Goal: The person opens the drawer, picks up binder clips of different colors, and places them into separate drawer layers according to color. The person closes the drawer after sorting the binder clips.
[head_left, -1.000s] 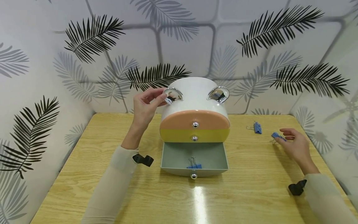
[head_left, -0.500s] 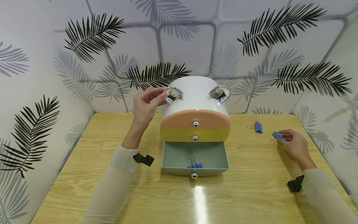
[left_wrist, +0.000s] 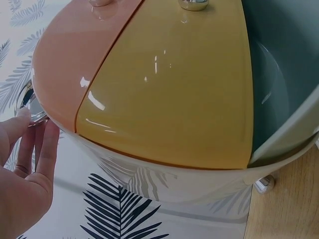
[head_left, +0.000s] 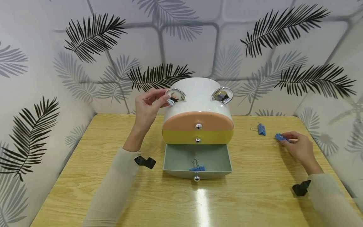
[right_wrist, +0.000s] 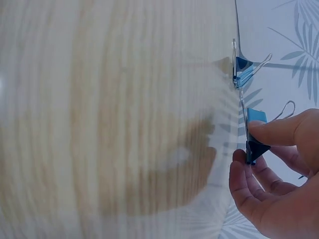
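Observation:
My left hand (head_left: 147, 108) pinches the rim of the chrome left ear (head_left: 178, 94) on a white animal-shaped drawer box (head_left: 197, 91). In the left wrist view, thumb and fingers meet on that ear (left_wrist: 24, 94) beside the orange front. Over at the right, my right hand (head_left: 302, 149) holds a blue binder clip (head_left: 279, 136) between thumb and fingers. The right wrist view shows the thumb lying on the clip's blue body (right_wrist: 257, 115). A second binder clip (head_left: 261, 129) lies behind it on the table. Another binder clip (head_left: 199, 168) sits in the pulled-out grey-green drawer (head_left: 174, 157), wire handles up.
Above the grey-green drawer, the orange drawer (head_left: 181, 121) and yellow drawer (head_left: 178, 137) are closed, each with a round chrome knob. The box stands on a wooden table (head_left: 249, 195), its back edge near a leaf-patterned wall (head_left: 187, 41).
The right hand's fingers have come together on the binder clip, which has turned slightly; its wire handle is now blurred. My left hand stays on the ear.

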A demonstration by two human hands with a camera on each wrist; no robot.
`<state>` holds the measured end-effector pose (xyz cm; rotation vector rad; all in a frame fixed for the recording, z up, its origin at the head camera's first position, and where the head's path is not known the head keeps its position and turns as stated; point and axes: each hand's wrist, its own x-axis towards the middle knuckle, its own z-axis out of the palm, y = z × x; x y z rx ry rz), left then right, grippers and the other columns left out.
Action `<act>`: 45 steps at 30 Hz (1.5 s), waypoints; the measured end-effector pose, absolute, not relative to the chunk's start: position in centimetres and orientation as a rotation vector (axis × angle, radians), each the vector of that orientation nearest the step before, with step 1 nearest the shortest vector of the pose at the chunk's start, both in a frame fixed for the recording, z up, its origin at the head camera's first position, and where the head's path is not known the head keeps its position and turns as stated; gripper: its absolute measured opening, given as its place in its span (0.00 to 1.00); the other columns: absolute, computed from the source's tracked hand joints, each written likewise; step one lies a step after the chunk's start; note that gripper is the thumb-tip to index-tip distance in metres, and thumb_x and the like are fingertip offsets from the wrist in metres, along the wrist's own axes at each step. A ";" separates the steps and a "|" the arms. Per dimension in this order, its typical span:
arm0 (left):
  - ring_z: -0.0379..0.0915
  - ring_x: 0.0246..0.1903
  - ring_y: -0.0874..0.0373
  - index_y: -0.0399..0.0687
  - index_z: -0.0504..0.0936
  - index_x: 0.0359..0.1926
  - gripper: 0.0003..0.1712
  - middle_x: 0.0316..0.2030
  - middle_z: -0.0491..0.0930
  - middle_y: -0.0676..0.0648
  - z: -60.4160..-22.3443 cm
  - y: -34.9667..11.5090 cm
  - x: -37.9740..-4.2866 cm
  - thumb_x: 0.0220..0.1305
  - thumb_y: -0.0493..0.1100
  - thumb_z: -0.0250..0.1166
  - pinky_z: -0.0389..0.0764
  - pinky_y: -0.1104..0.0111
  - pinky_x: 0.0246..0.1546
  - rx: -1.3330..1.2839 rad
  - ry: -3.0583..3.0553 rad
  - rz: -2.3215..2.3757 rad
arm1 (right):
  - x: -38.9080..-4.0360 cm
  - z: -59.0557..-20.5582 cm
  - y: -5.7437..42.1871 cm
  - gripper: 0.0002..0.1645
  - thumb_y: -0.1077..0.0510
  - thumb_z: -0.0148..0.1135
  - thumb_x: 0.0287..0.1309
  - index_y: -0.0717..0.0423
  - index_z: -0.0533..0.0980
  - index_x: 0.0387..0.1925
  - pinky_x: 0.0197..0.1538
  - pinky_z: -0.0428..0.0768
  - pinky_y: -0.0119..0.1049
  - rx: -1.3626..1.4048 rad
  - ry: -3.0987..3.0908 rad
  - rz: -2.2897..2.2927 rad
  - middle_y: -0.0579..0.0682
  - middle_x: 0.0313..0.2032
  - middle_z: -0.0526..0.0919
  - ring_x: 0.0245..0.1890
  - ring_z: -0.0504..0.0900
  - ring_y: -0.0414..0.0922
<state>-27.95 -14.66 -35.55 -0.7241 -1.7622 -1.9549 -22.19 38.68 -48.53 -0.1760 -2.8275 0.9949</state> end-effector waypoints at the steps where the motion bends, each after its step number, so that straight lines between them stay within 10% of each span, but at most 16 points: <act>1: 0.83 0.34 0.56 0.23 0.84 0.48 0.12 0.36 0.82 0.47 -35.6 -14.7 -27.9 0.63 0.24 0.68 0.89 0.56 0.39 -0.723 -1.761 -1.958 | -22.1 -48.4 38.6 0.21 0.56 0.62 0.71 0.68 0.79 0.56 0.30 0.79 0.25 -0.190 -2.822 1.005 0.72 0.52 0.80 0.49 0.83 0.67; 7: 0.83 0.35 0.55 0.23 0.84 0.48 0.12 0.36 0.82 0.46 -35.6 -14.6 -27.9 0.64 0.24 0.67 0.89 0.52 0.40 -0.712 -1.765 -1.962 | -21.6 -47.5 38.0 0.19 0.54 0.64 0.70 0.67 0.82 0.52 0.25 0.78 0.22 -0.216 -2.756 0.971 0.72 0.51 0.82 0.31 0.75 0.23; 11: 0.84 0.35 0.56 0.23 0.83 0.48 0.12 0.37 0.83 0.47 -35.6 -14.7 -27.9 0.63 0.23 0.67 0.88 0.52 0.40 -0.709 -1.761 -1.962 | -21.3 -46.9 37.5 0.19 0.54 0.66 0.69 0.67 0.83 0.51 0.25 0.75 0.17 -0.219 -2.700 0.955 0.72 0.49 0.84 0.29 0.66 0.13; 17: 0.83 0.35 0.56 0.23 0.83 0.48 0.12 0.36 0.82 0.47 -35.6 -14.7 -27.9 0.63 0.23 0.67 0.89 0.53 0.40 -0.714 -1.755 -1.967 | -20.5 -46.2 36.9 0.20 0.53 0.66 0.68 0.67 0.83 0.51 0.27 0.78 0.17 -0.213 -2.625 1.073 0.66 0.47 0.84 0.30 0.71 0.13; 26: 0.83 0.35 0.56 0.22 0.83 0.49 0.12 0.35 0.80 0.45 -35.6 -14.7 -27.8 0.64 0.23 0.67 0.90 0.60 0.39 -0.729 -1.743 -1.973 | -19.3 -45.6 35.7 0.19 0.59 0.69 0.64 0.70 0.82 0.50 0.34 0.81 0.16 -0.174 -2.525 1.263 0.28 0.41 0.77 0.36 0.77 0.16; 45: 0.83 0.35 0.57 0.21 0.83 0.48 0.12 0.35 0.81 0.47 -35.5 -14.6 -27.7 0.63 0.22 0.67 0.90 0.61 0.38 -0.740 -1.733 -1.983 | -17.4 -44.5 32.6 0.15 0.61 0.75 0.59 0.66 0.85 0.46 0.37 0.81 0.15 0.004 -2.427 1.220 0.31 0.36 0.85 0.34 0.83 0.23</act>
